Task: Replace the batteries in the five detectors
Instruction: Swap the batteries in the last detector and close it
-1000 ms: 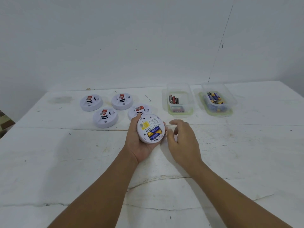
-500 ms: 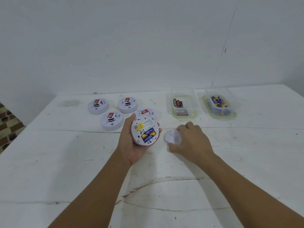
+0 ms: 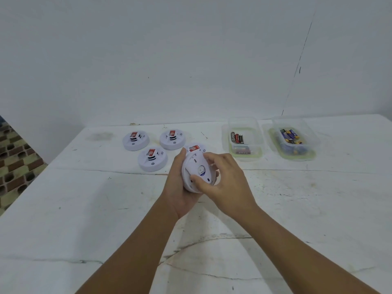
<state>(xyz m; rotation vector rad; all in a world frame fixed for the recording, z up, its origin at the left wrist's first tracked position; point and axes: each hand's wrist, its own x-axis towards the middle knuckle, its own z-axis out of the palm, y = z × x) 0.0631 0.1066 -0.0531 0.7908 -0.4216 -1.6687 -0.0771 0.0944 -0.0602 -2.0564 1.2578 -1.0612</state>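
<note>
The back cover (image 3: 201, 171) is now seated over the detector (image 3: 192, 177) held above the tabletop (image 3: 84, 209). Half a second ago the battery bay lay exposed, blue-and-yellow cells visible, and the right hand was picking the cover off the surface. The bay is now hidden.

Left hand (image 3: 180, 187): fingers wrapped round the detector's body from behind, thumb at the upper rim. Right hand (image 3: 224, 181): fingers curled over the cover's edge, thumb pressed on its lower face, grasping it. Judgement: the cover is being aligned or twisted home; whether it has locked cannot be told.

Four further detectors (image 3: 135, 141) lie face up beyond the hands, one (image 3: 196, 148) just behind the held unit and partly hidden by it. This unit appears near completion, closure outstanding.

Materials: the detectors are round, shallow discs of smooth white plastic, each with a red label and dark vent slots. The cover is a thin white disc with a small central label. Two clear, rectangular plastic containers stand at right: the nearer container (image 3: 244, 153) holds red-and-black cells, the farther container (image 3: 297, 153) blue-and-yellow cells. The tabletop is white, scuffed and cracked.
</note>
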